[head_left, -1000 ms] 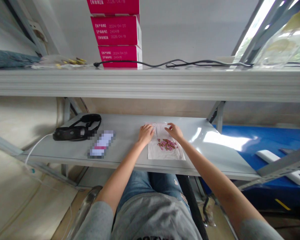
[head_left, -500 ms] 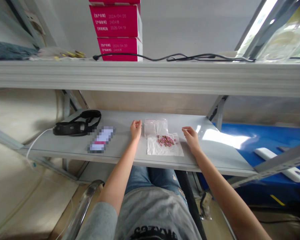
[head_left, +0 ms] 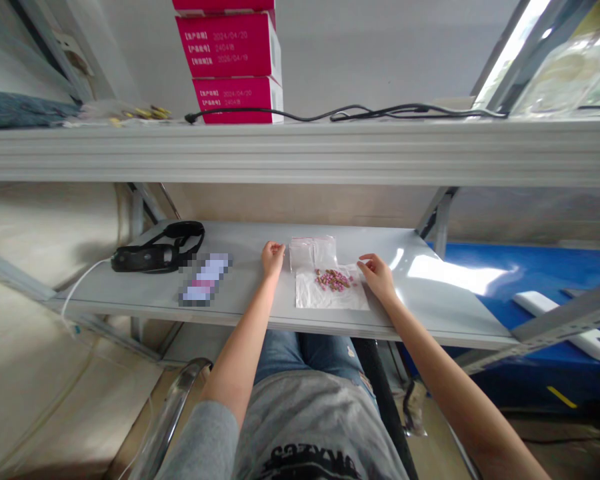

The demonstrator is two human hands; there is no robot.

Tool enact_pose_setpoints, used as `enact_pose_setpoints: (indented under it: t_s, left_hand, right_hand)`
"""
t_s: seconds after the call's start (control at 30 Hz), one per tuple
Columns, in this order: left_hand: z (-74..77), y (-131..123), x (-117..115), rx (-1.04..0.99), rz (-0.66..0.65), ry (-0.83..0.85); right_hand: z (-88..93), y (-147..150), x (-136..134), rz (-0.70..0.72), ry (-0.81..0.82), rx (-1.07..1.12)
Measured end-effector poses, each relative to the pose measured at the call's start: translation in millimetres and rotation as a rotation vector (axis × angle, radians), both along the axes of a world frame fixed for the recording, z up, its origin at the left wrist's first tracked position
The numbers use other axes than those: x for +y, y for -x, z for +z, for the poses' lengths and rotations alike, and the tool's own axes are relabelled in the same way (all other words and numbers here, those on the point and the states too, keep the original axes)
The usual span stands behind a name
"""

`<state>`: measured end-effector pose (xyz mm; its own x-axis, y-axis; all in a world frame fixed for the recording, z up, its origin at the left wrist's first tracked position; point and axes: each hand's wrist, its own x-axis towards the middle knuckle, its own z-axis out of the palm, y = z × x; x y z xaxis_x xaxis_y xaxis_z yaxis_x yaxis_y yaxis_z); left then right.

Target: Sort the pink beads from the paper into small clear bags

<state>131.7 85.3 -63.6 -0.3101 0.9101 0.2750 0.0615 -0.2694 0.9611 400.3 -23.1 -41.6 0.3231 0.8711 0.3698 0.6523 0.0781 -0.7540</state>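
Note:
A loose pile of small pink and brown dried flower buds (head_left: 333, 280) lies on a crinkled whitish sheet or flat bag (head_left: 310, 297). Just behind it are clear plastic zip bags (head_left: 313, 252), flat and side by side or overlapping. My left hand (head_left: 273, 259) rests left of these bags, its fingers curled together; whatever they may pinch is too small to make out. At the sheet's upper right corner is my right hand (head_left: 377, 275), thumb and forefinger slightly apart, with nothing visible between them.
A phone (head_left: 206, 279), blurred out, and a black strapped device (head_left: 147, 257) with a white cable lie on the left of the grey table (head_left: 245, 293). Overhead, a shelf edge (head_left: 300, 153) carries pink boxes (head_left: 227, 47) and a black cable (head_left: 360, 113).
My right hand has moved slightly left, closer to the corner of the sheet. My left hand stays by the clear bags. The camera view has shifted a little.

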Motion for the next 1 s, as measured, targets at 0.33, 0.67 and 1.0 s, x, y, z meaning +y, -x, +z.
enact_pose_setpoints:
  t_s: [0.33, 0.67, 1.0]
  left_hand:
    - [-10.9, 1.1, 6.4, 0.086, -0.026, -0.024]
    - [-7.7, 1.7, 1.5, 0.069, -0.024, 0.005]
    - [-11.4, 1.5, 4.5, 0.054, -0.033, -0.009]
  right_hand:
    - [-1.8, 0.3, -1.5, 0.003, -0.011, -0.018]
    - [-2.1, -1.1, -0.2, -0.004, 0.004, -0.035]
    - [-2.2, -1.6, 0.3, 0.000, -0.005, -0.029]
